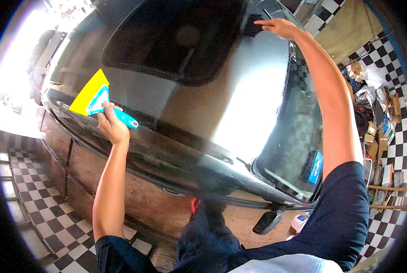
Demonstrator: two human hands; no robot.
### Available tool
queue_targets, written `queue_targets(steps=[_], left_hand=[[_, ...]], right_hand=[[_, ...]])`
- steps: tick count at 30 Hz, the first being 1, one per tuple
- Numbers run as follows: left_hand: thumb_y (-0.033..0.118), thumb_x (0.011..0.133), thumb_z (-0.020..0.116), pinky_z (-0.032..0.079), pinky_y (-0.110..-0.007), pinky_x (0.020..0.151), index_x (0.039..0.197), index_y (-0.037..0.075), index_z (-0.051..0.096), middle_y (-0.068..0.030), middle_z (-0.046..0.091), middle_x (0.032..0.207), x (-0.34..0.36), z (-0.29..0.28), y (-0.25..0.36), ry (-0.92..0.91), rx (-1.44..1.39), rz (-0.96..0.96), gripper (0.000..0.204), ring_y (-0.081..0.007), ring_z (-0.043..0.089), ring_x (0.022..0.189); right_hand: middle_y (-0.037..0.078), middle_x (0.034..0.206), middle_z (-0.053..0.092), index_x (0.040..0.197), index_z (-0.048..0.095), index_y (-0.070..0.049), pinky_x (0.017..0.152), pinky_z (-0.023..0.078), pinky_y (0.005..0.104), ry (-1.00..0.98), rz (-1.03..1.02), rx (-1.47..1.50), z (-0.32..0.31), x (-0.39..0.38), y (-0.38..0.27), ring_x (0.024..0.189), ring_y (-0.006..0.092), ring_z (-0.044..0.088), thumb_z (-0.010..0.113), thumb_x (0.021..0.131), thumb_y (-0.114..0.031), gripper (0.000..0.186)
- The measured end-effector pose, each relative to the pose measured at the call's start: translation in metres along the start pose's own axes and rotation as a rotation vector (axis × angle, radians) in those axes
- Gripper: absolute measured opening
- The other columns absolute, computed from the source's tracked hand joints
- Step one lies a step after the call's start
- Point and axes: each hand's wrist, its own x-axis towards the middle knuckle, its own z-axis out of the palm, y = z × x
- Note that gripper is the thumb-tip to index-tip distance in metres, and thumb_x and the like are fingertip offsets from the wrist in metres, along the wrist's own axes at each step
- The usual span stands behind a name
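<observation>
My left hand is closed round the turquoise handle of a squeegee. The squeegee has a wide yellow blade, angled up and left over the near side of a dark, glossy car roof. At the far right of the roof, my right hand reaches out with its index finger stretched to the left. The fingertips are at or just above the surface; contact cannot be made out. A thin strip shows beside that hand, and whether it touches the fingers is unclear.
A dark glass panel fills the middle of the roof. To the right lies the windshield, with a blue-and-black item at its lower part. The side mirror juts out near me. Boxes and bags clutter the checkered floor at right.
</observation>
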Motion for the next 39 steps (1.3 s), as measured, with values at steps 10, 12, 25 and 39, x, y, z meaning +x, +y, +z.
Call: queue_targets(steps=[10, 12, 25, 39], left_hand=[[0.037, 0.094, 0.041, 0.043, -0.032, 0.064, 0.087, -0.003, 0.054, -0.0098, 0.059, 0.071, -0.002, 0.002, 0.003, -0.018, -0.009, -0.031, 0.043, -0.0181, 0.055, 0.065], [0.037, 0.094, 0.042, 0.043, -0.032, 0.064, 0.087, -0.003, 0.054, -0.0092, 0.058, 0.07, -0.003, -0.002, 0.005, 0.012, -0.007, -0.014, 0.042, -0.0172, 0.055, 0.066], [0.04, 0.094, 0.041, 0.042, -0.031, 0.068, 0.09, -0.002, 0.054, -0.0078, 0.057, 0.073, -0.006, -0.001, 0.011, -0.002, 0.009, -0.055, 0.045, -0.0163, 0.054, 0.07], [0.042, 0.093, 0.041, 0.044, -0.033, 0.07, 0.087, -0.002, 0.055, -0.0091, 0.061, 0.074, -0.003, -0.005, 0.006, 0.001, 0.08, -0.04, 0.047, -0.0203, 0.057, 0.073]], right_hand=[[-0.002, 0.056, 0.037, 0.123, 0.054, -0.034, 0.054, 0.04, 0.0276, -0.123, -0.012, 0.112, 0.014, 0.04, 0.018, 0.052, 0.0094, 0.04, 0.052, 0.09, -0.039, 0.034], [-0.002, 0.056, 0.037, 0.123, 0.054, -0.031, 0.054, 0.04, 0.0275, -0.178, -0.059, 0.099, 0.003, 0.044, 0.005, 0.053, 0.009, 0.041, 0.052, 0.09, -0.037, 0.034], [0.007, 0.103, 0.065, 0.124, 0.053, -0.028, 0.068, 0.047, 0.0294, -0.469, 0.159, 0.026, 0.032, -0.098, 0.137, 0.077, 0.0105, 0.055, 0.054, 0.088, -0.025, 0.037], [0.003, 0.111, 0.062, 0.125, 0.048, -0.04, 0.086, 0.045, 0.0344, -0.099, 0.069, 0.019, 0.045, -0.079, 0.035, 0.1, 0.0224, 0.06, 0.041, 0.085, -0.061, 0.045]])
